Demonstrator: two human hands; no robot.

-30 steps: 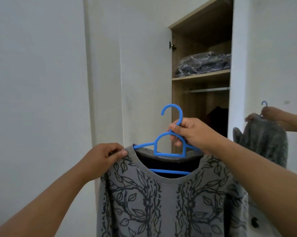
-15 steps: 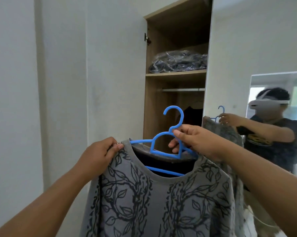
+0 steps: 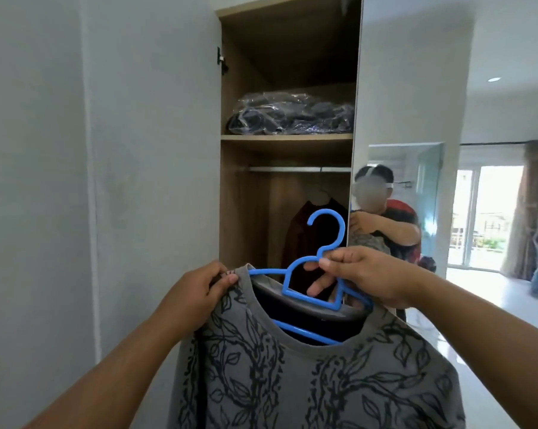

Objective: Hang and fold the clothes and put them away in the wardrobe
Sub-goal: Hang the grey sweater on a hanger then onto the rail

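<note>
Grey leaf-print shirt [image 3: 317, 382]: soft, light, on stiff blue hanger [image 3: 311, 292]. Right hand [image 3: 366, 274] grips hanger neck; left hand [image 3: 196, 292] pinches shoulder.

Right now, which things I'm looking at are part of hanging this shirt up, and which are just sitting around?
Part of the job:
grey leaf-print shirt
blue hanger
wardrobe rail
left hand
right hand

Just there:
plastic-wrapped bundle on the shelf
dark garment on the rail
mirror

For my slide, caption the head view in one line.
Right hand holds a blue hanger carrying a grey leaf-print shirt, left hand pinching its shoulder, before the open wardrobe.
</note>
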